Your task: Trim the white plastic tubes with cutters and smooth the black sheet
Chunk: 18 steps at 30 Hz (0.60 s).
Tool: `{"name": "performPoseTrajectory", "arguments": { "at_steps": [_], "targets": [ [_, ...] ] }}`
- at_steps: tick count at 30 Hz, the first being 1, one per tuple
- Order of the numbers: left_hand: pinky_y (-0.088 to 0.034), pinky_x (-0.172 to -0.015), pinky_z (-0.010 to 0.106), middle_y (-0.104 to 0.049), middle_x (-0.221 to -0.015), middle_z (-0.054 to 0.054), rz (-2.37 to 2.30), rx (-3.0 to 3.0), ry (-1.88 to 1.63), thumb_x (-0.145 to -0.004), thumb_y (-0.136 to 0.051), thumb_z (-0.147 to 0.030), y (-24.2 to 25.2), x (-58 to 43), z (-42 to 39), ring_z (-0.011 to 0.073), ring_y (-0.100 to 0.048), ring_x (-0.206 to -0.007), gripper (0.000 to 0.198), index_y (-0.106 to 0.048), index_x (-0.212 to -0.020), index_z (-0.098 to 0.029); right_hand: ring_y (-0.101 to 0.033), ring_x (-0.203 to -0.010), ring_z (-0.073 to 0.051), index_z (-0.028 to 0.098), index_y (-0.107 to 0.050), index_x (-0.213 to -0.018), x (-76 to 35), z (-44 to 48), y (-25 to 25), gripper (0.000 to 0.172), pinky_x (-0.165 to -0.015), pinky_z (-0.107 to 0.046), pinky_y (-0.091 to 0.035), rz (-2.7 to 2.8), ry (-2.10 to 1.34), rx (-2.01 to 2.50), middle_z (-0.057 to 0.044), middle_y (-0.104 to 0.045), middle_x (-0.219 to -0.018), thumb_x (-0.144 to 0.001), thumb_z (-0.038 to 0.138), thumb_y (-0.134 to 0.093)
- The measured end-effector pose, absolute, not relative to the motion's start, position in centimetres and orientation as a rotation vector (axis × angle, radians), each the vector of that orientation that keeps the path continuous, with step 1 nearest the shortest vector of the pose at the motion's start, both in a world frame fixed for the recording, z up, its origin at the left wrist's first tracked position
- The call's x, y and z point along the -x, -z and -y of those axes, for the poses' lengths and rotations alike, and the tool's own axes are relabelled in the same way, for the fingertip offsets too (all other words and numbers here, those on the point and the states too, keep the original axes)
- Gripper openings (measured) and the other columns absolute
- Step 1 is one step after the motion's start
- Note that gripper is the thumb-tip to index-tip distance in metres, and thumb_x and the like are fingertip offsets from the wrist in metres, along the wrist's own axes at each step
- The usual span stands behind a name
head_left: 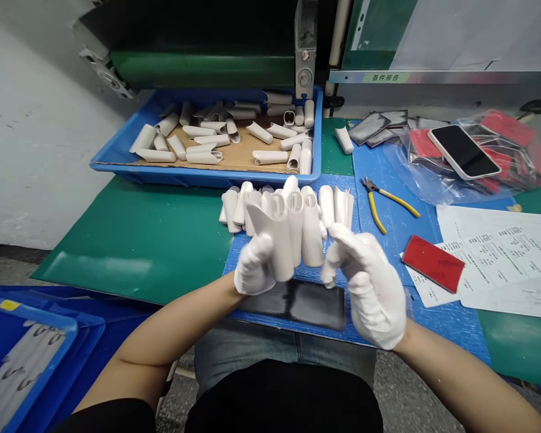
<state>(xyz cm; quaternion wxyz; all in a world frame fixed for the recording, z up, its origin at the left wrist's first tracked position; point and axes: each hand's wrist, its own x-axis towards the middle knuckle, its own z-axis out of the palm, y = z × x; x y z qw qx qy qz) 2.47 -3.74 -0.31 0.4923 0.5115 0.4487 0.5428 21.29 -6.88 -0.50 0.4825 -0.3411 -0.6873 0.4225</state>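
Both my hands wear white gloves. My left hand (253,267) is closed around several white plastic sleeves (282,231), held upright as a bunch above the blue mat (390,219). My right hand (365,282) hovers just right of the bunch with its fingers curled, its fingertips near the rightmost sleeve; whether it grips one is unclear. More white sleeves (331,204) lie in a row on the mat behind the bunch. A dark flat plate (306,304) lies on the mat under my hands.
A blue tray (117,153) with many white sleeves sits at the back. Yellow-handled pliers (383,201), a red card (433,263), printed papers (500,252), a phone (463,150) on a bag of red and dark parts lie right. Blue bins (22,337) stand lower left.
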Motion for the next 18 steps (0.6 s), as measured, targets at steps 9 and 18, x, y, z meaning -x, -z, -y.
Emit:
{"name": "performPoseTrajectory", "arguments": {
  "at_steps": [9,18],
  "targets": [
    [-0.056,-0.108,0.064,-0.054,-0.162,0.014,-0.801,-0.909,-1.144,-0.082,-0.021,-0.100,-1.5,-1.2,2.6,0.0432,-0.059,-0.141,0.108,-0.052,-0.154,-0.026,-0.061,-0.076,-0.019,0.038,-0.062,-0.148,-21.1,5.8,1.6,0.040,-0.069,-0.038,-0.055,1.480,-1.058,0.939,-0.005,-0.060,-0.107,-0.112,0.051,-0.050],
    [-0.052,-0.114,0.065,-0.058,-0.159,0.007,-0.905,-0.993,-1.221,-0.084,-0.027,-0.098,-1.2,-2.3,2.7,0.0396,-0.052,-0.150,0.092,-0.056,-0.145,-0.035,-0.065,-0.074,-0.014,0.032,-0.049,-0.156,-20.1,5.7,2.2,0.056,-0.065,-0.032,-0.057,1.447,-1.231,0.938,-0.004,-0.063,-0.113,-0.108,0.060,-0.056]
  ]
}}
